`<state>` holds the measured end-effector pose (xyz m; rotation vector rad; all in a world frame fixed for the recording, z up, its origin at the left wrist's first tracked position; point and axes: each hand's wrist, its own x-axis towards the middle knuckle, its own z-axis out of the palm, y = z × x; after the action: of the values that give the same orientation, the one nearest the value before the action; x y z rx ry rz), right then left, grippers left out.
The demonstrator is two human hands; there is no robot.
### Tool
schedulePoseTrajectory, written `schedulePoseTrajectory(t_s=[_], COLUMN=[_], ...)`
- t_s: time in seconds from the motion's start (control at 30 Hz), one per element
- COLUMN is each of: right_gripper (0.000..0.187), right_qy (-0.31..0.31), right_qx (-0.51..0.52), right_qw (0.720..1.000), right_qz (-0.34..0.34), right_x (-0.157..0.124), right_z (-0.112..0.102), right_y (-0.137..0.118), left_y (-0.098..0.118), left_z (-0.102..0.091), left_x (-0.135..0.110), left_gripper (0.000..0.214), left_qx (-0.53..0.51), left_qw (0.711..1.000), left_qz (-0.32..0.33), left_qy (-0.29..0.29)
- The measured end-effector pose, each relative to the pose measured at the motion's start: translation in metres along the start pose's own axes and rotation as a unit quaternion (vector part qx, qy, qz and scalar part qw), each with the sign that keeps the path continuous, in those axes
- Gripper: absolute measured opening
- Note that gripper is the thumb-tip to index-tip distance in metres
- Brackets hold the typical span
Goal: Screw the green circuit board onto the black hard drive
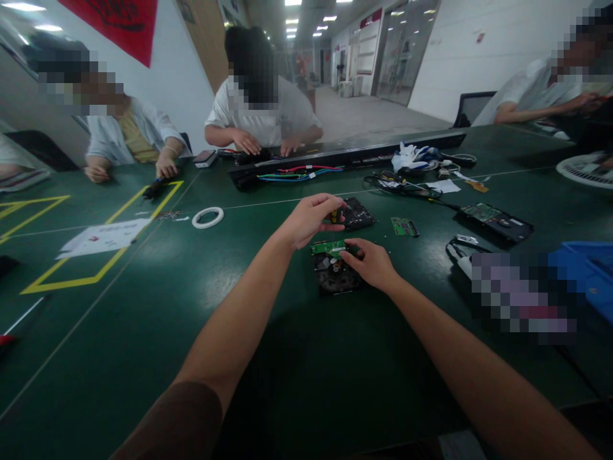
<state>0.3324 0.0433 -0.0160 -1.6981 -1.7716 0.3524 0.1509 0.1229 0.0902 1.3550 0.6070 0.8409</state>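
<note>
My left hand (pixel 311 218) is closed around a small screwdriver (pixel 334 216) with a yellow and black handle. Its thin shaft points down at a green circuit board (pixel 328 248). That board lies on the far part of a black hard drive (pixel 336 279), flat on the table in front of me. From the right, my right hand (pixel 370 260) grips the board's edge, thumb on the near side; some fingertips are hidden. Just beyond the hands is a second dark drive (pixel 358 213) with small bits on it.
A loose green board (pixel 405 227) and another hard drive (pixel 495 220) lie to the right, near a blue bin (pixel 587 275). Cables (pixel 397 185) and white gloves (pixel 412 156) are farther back. A white ring (pixel 207 218) and paper (pixel 103 237) sit left. Several people work around the table.
</note>
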Motion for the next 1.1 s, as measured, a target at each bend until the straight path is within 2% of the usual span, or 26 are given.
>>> schedulePoseTrajectory(t_s=[0.27, 0.57, 1.1], right_gripper=[0.043, 0.042, 0.045], right_qy=[0.003, -0.002, -0.005], right_qx=[0.009, 0.01, 0.008], right_qw=[1.0, 1.0, 1.0], right_qz=[0.002, -0.011, 0.006], right_x=[-0.0001, 0.0014, 0.0003], right_z=[0.0005, 0.0013, 0.0001], right_y=[0.0011, 0.0026, 0.0004], left_y=[0.0014, -0.0009, -0.0002], left_z=[-0.0004, -0.0017, -0.0022], left_x=[-0.0004, 0.0008, 0.0011], left_gripper=[0.016, 0.018, 0.019], left_qx=[0.003, 0.025, 0.049], left_qw=[1.0, 0.999, 0.998], left_qz=[-0.006, 0.016, 0.016], left_qy=[0.014, 0.025, 0.039])
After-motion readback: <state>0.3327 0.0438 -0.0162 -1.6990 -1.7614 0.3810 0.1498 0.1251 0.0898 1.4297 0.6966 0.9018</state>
